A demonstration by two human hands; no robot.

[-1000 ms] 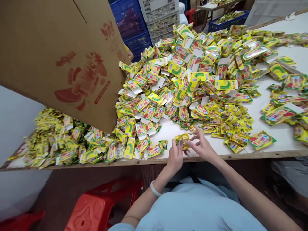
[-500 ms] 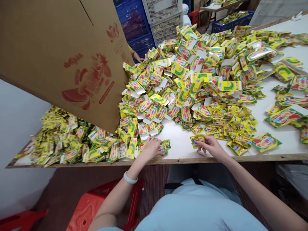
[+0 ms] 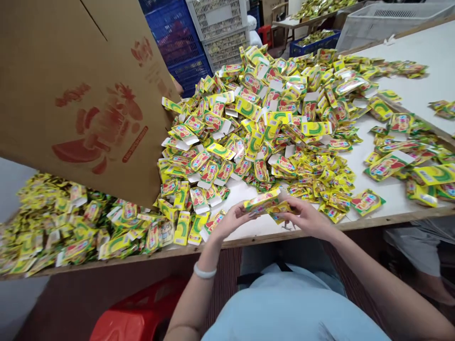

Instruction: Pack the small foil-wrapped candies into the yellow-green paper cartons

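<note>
My left hand (image 3: 232, 221) is closed on a small yellow and green candy box (image 3: 262, 201), raised a little above the table's front edge. In my right hand (image 3: 306, 217), fingers pinch a small yellow sachet (image 3: 278, 211), held against the right end of the box. Whether the sachet is partly inside the box cannot be made out. Just beyond my hands rises a large heap of similar boxes (image 3: 254, 142), many with white end flaps standing out. A pile of loose yellow sachets (image 3: 330, 182) lies beyond my right hand.
A tall brown carton (image 3: 88, 118) stands at the left, with more packets (image 3: 64, 227) heaped in front of it. Blue crates (image 3: 177, 42) and white crates (image 3: 222, 28) are stacked behind. A red stool (image 3: 135, 312) is below the table. Another person's leg (image 3: 432, 279) shows at lower right.
My left hand has come off the left side of the table with a box and met my right hand, which still holds the sachet. The view has turned rightward.
</note>
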